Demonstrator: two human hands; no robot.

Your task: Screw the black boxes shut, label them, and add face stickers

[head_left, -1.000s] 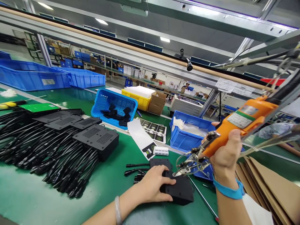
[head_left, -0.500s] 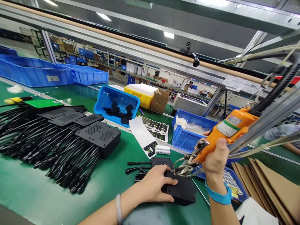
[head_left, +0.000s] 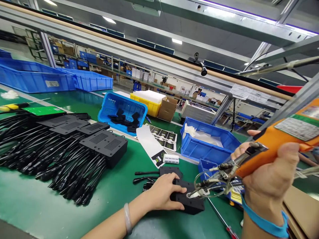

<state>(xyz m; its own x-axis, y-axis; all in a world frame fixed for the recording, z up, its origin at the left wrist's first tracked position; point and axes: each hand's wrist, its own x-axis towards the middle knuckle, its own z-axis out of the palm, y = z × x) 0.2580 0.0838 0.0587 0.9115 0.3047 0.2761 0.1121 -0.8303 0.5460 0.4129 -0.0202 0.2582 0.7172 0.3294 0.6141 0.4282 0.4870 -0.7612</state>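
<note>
A black box (head_left: 190, 202) with short black cables lies on the green table at lower centre. My left hand (head_left: 165, 194) grips it from the left, thumb and fingers bent over its top. My right hand (head_left: 269, 172) is wrapped round an orange power screwdriver (head_left: 264, 146), tilted with its tip down at the box's top face. Metal fittings and clear tubes surround the tip. Several black boxes (head_left: 104, 144) with bundled cables stand in a row at the left, and a green card (head_left: 45, 111) lies on one of them.
Behind the box are a white roll (head_left: 171, 158), label sheets (head_left: 164, 137), a light-blue basket (head_left: 122, 114) of black parts and a blue bin (head_left: 209, 141). A red-handled screwdriver (head_left: 224, 222) lies right of the box. Cardboard (head_left: 301, 209) stands at lower right.
My right hand and the orange screwdriver have moved right and nearer the camera, and the tip now sits farther right on the box. My left hand keeps its grip on the box.
</note>
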